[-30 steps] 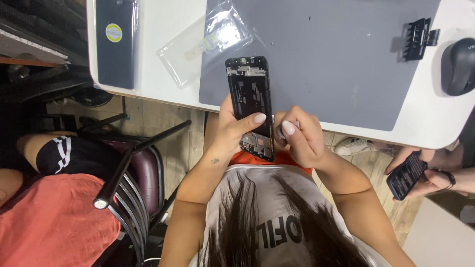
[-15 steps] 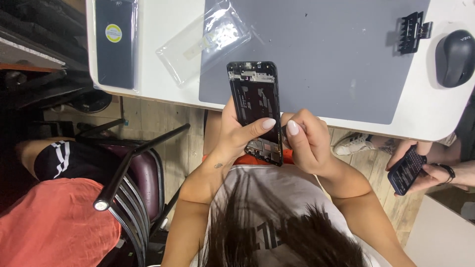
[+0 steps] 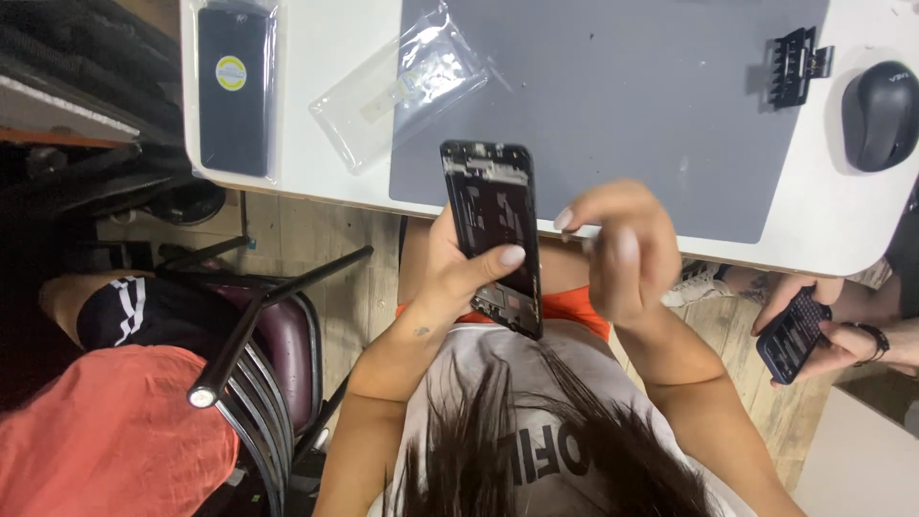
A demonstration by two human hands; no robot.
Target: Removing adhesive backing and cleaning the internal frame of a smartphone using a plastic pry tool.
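Desk (image 3: 316,182), white, sits just beyond both hands, w/ a grey work mat (image 3: 613,96) on it directly ahead of them. Past the left hand, further out to that side: a black phone-sized slab in plastic wrap (image 3: 233,91), then a clear plastic bag (image 3: 402,86) nearer the mat. Past the right hand, far corner: dark computer mouse (image 3: 879,115) and a small black clip-like part (image 3: 795,65) at the mat's edge.

Opened phone frame (image 3: 496,235), back off and innards showing, is held upright-ish between the hands, top end over the desk edge, bottom end near the person's lap.

Left hand (image 3: 450,278) is clamped round the frame from the side, thumb laid across its lower face. Right hand (image 3: 617,244) – this is the change: half a sec ago it sat low against the frame's bottom corner w/ fingers on it; now it has lifted off and moved up to the frame's right side, blurred, fingertips pinched together near the frame's edge. Can't tell if it holds some tiny bit or nothing. So grip is one-handed now, the left carrying the frame alone; frame itself has tipped slightly but stayed in the same spot.

Another person's hand (image 3: 833,335), well to the right, holds a separate dark phone (image 3: 790,335).
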